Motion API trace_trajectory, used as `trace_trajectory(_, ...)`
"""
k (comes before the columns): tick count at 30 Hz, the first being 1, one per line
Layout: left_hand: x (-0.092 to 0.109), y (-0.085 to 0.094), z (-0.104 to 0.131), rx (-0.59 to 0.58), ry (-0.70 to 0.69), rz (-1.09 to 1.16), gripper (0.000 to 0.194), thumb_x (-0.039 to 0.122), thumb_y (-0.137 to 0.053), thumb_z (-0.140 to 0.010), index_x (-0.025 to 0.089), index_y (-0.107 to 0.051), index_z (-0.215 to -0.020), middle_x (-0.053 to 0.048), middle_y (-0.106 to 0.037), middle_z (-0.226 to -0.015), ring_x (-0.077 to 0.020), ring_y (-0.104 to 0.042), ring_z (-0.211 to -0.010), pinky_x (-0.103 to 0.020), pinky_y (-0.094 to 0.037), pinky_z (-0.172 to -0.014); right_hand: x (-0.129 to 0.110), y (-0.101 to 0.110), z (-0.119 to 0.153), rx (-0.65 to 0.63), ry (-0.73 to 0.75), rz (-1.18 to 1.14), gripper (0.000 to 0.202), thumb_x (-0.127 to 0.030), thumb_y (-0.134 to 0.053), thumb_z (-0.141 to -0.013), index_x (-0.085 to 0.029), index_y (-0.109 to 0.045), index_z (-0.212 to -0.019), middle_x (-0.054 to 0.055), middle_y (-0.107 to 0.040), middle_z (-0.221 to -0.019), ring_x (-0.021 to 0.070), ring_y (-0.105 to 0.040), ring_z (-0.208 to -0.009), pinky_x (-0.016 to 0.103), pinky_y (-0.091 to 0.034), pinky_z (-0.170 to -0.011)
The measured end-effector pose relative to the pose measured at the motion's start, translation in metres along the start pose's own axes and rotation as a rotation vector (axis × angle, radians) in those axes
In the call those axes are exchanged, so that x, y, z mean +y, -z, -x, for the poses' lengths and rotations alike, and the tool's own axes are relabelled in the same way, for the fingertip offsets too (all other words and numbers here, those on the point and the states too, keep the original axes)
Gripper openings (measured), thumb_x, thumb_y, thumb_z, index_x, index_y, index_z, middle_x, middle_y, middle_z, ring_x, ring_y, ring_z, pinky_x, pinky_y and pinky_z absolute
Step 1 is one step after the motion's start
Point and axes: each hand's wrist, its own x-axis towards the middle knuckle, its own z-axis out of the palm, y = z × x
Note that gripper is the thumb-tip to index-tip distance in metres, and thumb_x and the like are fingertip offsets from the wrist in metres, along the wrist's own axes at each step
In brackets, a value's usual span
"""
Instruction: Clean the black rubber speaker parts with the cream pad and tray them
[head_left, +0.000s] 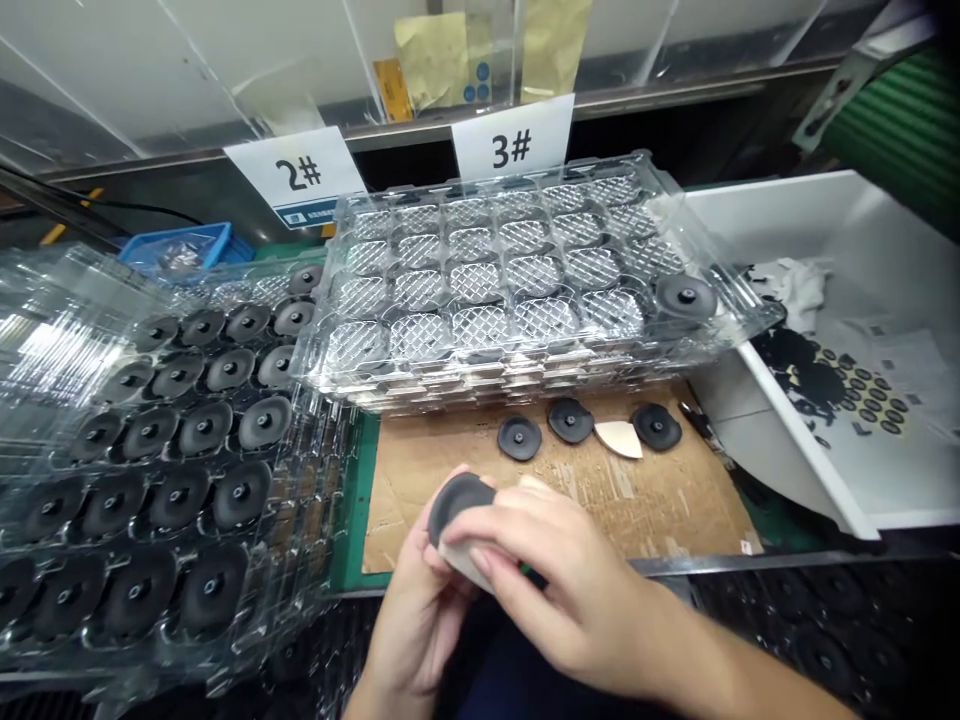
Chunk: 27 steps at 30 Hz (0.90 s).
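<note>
Apparently partway, 1 black disc [456, 498] is being clamped in left hand [420, 600] above cardboard [427, 450], pale pad [468, 566] being pinched against it by fingers of right hand [559, 570], 3 discs [519, 438] lying loose, 1 sitting in central tray [480, 280].

The right hand [559, 565] partly hides the round black disc [451, 500] in the left hand [416, 590]; the right edge cuts off a green ridged tube [892, 130]; lettering on the rectangular blue strip [309, 213] is illegible.

The left hand [416, 610] and right hand [562, 560] are bare, the right forearm [705, 645] uncovered towards the lower right; dark navy cloth clothing [491, 660] shows at bottom centre.
</note>
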Motion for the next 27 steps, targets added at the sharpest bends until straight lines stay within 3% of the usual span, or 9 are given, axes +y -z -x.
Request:
trace_trajectory(2,0.000,-0.003,-0.001,0.025,0.003,-0.015,0.045,0.027,-0.068,-0.069,0.026,-0.058,-0.113,-0.006,-0.064,-0.113,-0.0235,-0.059,-0.103,-0.034,-0.046,-0.091,0.003,0.001,-0.002,-0.042,-0.040,0.020,0.021,-0.012,-0.043,-0.086,-0.019,-0.058,-0.098,0.000,-0.065,-0.090,0.0126,-0.055,-0.079,0.027,-0.039,-0.074)
trace_trajectory(6,0.001,-0.018,0.000,-0.036,0.057,-0.032,0.047,0.032,-0.074,-0.062,0.021,-0.063,-0.107,-0.008,-0.067,-0.107,-0.0257,-0.059,-0.102,-0.036,-0.046,-0.092,0.002,0.002,-0.003,0.222,0.012,0.222,0.024,-0.017,-0.039,-0.088,-0.012,-0.057,-0.103,0.006,-0.062,-0.083,0.0177,-0.052,-0.074,0.034,-0.036,-0.070)
trace_trajectory(9,0.004,-0.021,0.004,-0.019,0.076,-0.001,0.043,0.027,-0.074,-0.063,0.026,-0.064,-0.104,-0.004,-0.067,-0.107,-0.0222,-0.059,-0.103,-0.030,-0.046,-0.090,-0.002,0.007,0.010,0.103,0.091,0.160,0.022,-0.013,-0.042,-0.085,-0.014,-0.057,-0.101,0.005,-0.062,-0.081,0.0163,-0.052,-0.072,0.032,-0.037,-0.067)
trace_trajectory(12,0.003,-0.016,0.007,-0.005,0.127,0.009,0.042,0.018,-0.072,-0.064,0.028,-0.064,-0.104,-0.003,-0.067,-0.109,-0.0200,-0.059,-0.103,-0.024,-0.048,-0.085,-0.004,0.017,0.027,0.013,0.024,0.142,0.020,-0.009,-0.046,-0.082,-0.018,-0.057,-0.096,0.001,-0.062,-0.078,0.0139,-0.052,-0.066,0.030,-0.038,-0.063)
trace_trajectory(15,0.001,-0.015,0.008,-0.041,0.142,0.073,0.042,0.022,-0.072,-0.065,0.027,-0.063,-0.106,-0.005,-0.067,-0.110,-0.0222,-0.060,-0.103,-0.028,-0.048,-0.088,-0.009,0.022,0.036,0.064,-0.053,0.271,0.018,-0.012,-0.047,-0.082,-0.019,-0.059,-0.093,0.002,-0.062,-0.074,0.0163,-0.053,-0.064,0.034,-0.038,-0.063)
trace_trajectory(19,0.005,-0.024,0.011,-0.068,0.137,0.095,0.044,0.019,-0.074,-0.062,0.028,-0.065,-0.103,-0.002,-0.068,-0.108,-0.0213,-0.063,-0.096,-0.027,-0.050,-0.085,-0.013,0.019,0.034,0.144,0.005,0.374,0.019,-0.012,-0.047,-0.081,-0.020,-0.060,-0.093,0.004,-0.062,-0.071,0.0189,-0.054,-0.064,0.037,-0.039,-0.063)
trace_trajectory(27,0.005,-0.025,0.011,-0.096,0.178,0.046,0.057,0.018,-0.071,-0.065,0.029,-0.054,-0.118,-0.007,-0.062,-0.118,-0.0266,-0.057,-0.108,-0.037,-0.043,-0.094,-0.014,0.019,0.043,0.142,0.004,0.431,0.020,-0.015,-0.045,-0.084,-0.021,-0.059,-0.096,0.004,-0.061,-0.067,0.0199,-0.054,-0.062,0.037,-0.037,-0.060)
